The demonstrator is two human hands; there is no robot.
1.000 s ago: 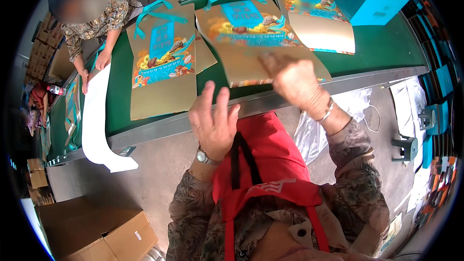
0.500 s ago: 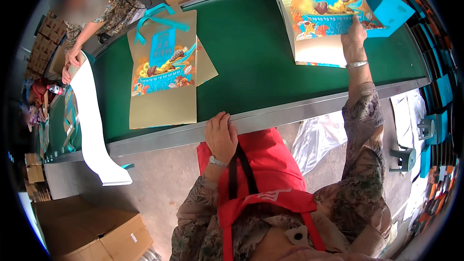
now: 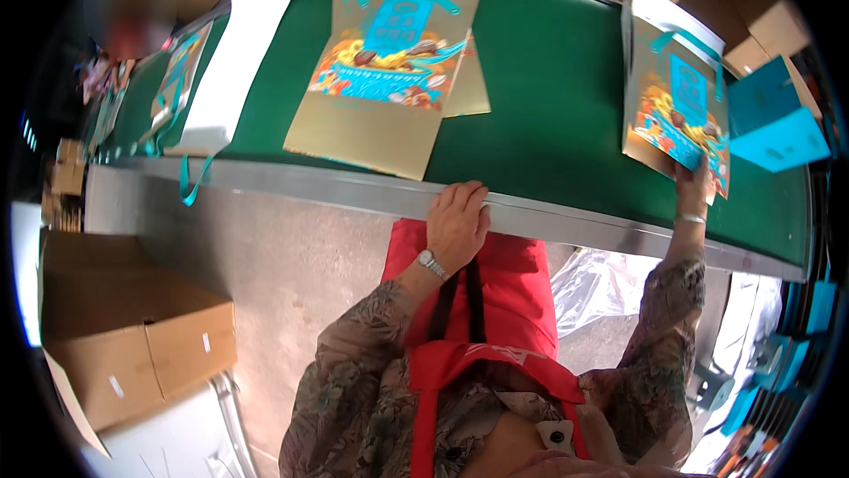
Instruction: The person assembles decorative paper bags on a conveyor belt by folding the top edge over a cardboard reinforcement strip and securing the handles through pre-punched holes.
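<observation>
Right hand point(image 3: 692, 184) pinches the gift bag point(image 3: 676, 107) by its bottom edge, light, stiff card probably; left hand point(image 3: 457, 223) rests open on the table point(image 3: 566, 213) rim.

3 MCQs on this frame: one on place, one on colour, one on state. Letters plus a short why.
1. Where does the left hand rest?
A. on the metal rail at the table's near edge
B. on the cardboard box
C. on the flat gold bag

2. What colour is the table surface?
A. red
B. green
C. white

3. What is the right hand doing?
A. hanging free
B. pressing flat on the table
C. gripping the lower edge of a printed bag

Answers:
1 A, the fingers lie over the grey rail in front of the red apron.
2 B, green shows all around the bags.
3 C, the fingers close on the bag's bottom edge at the right of the table.
</observation>
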